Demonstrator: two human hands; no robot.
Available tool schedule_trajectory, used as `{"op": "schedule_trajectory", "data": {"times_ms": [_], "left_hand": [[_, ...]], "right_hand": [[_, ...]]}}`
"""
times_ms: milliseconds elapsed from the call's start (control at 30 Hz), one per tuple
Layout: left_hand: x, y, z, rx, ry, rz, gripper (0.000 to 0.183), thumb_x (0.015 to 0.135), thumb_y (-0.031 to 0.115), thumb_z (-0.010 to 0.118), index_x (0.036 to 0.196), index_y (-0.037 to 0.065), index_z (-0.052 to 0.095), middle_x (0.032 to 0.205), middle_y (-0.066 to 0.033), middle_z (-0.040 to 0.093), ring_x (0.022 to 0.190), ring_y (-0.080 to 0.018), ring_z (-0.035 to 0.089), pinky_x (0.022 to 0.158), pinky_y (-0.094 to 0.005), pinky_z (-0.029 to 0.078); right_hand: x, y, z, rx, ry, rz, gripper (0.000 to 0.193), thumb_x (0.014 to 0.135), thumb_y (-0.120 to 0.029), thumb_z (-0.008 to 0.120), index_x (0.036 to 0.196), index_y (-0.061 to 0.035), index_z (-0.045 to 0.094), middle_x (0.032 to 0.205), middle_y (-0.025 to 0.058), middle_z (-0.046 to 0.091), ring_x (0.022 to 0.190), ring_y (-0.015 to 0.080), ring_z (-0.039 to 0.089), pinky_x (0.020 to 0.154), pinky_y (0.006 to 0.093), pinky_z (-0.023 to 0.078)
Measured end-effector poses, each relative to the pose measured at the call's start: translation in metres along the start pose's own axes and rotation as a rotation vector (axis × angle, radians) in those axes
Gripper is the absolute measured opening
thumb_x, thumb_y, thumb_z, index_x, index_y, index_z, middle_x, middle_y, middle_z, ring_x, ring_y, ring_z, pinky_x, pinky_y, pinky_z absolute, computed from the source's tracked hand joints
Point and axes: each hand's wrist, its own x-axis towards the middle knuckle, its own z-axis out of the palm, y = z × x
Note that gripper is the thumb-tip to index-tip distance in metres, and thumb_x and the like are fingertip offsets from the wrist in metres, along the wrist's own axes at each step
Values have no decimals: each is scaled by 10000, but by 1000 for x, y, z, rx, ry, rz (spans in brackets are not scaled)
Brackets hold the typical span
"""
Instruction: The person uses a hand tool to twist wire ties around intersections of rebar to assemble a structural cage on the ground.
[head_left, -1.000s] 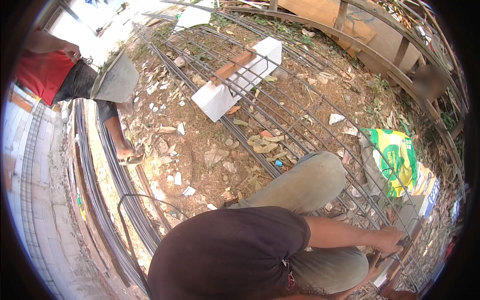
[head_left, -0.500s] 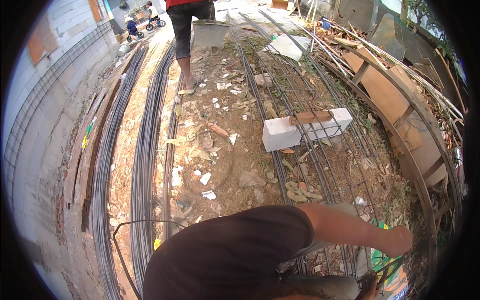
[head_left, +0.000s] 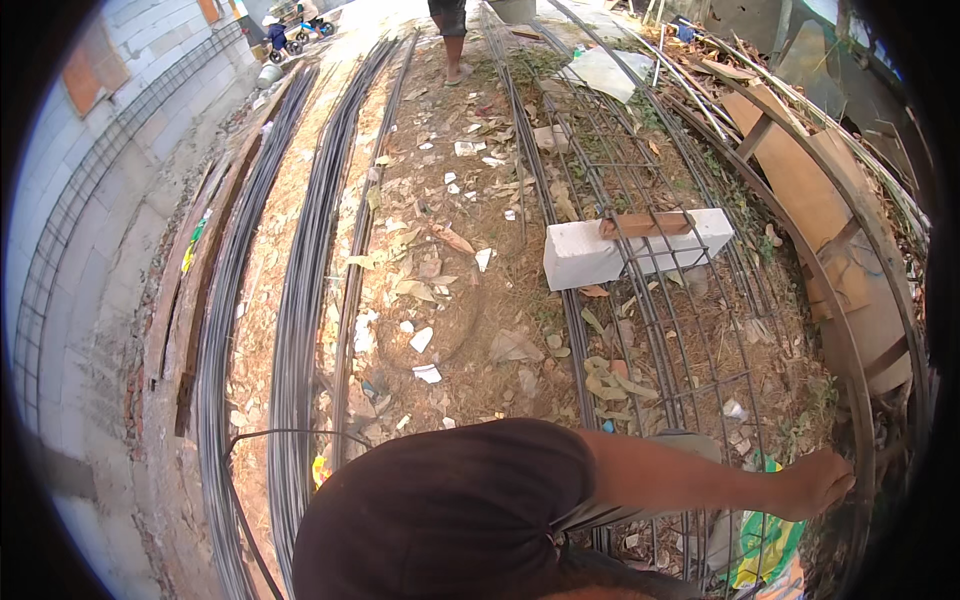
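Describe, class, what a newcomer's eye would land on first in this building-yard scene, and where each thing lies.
First comes the white block in the middle right, propping up a long rebar cage that runs up the ground, with a strip of wood on top. At lower right the person's right hand rests on the cage's far bars. On the left, bundles of long steel rods lie beside a grey block wall.

The left hand cannot be seen, lost under the dark shirt (head_left: pixel 450 520) that fills the near edge; the right hand (head_left: pixel 822 480) sits at the far right rim, its fingers too blurred and bent by the lens to tell whether they close on the rebar cage (head_left: pixel 660 300); the green bag (head_left: pixel 765 545) is cut off below; a person's legs (head_left: pixel 452 30) at the far edge are cut above the knee.
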Motion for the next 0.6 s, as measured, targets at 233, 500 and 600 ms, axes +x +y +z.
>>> {"op": "schedule_trajectory", "data": {"times_ms": [233, 500, 600], "left_hand": [[-6, -7, 14, 162, -11, 185, 345, 1014, 174, 581, 732, -21, 618, 723, -248, 636, 772, -492, 639, 737, -578, 494], [-23, 21, 33, 233, -152, 171, 289, 992, 172, 593, 774, -14, 631, 745, -250, 646, 820, -499, 654, 758, -578, 510], [-19, 54, 34, 291, -184, 188, 306, 985, 200, 605, 792, -26, 679, 777, -239, 682, 837, -487, 681, 774, -569, 539]], "right_hand": [[43, 6, -25, -16, 193, -147, 375, 1087, -397, 567, 1239, -65, 654, 1008, 89, 708, 893, 257, 653, 838, 375, 530], [90, -65, -36, 14, 185, -484, 414, 1085, -405, 589, 1136, -13, 712, 946, 88, 727, 804, 235, 658, 749, 361, 538], [67, -133, -7, 40, 119, -630, 388, 1076, -344, 613, 1120, 26, 722, 950, 118, 732, 772, 239, 660, 698, 363, 546]]}}
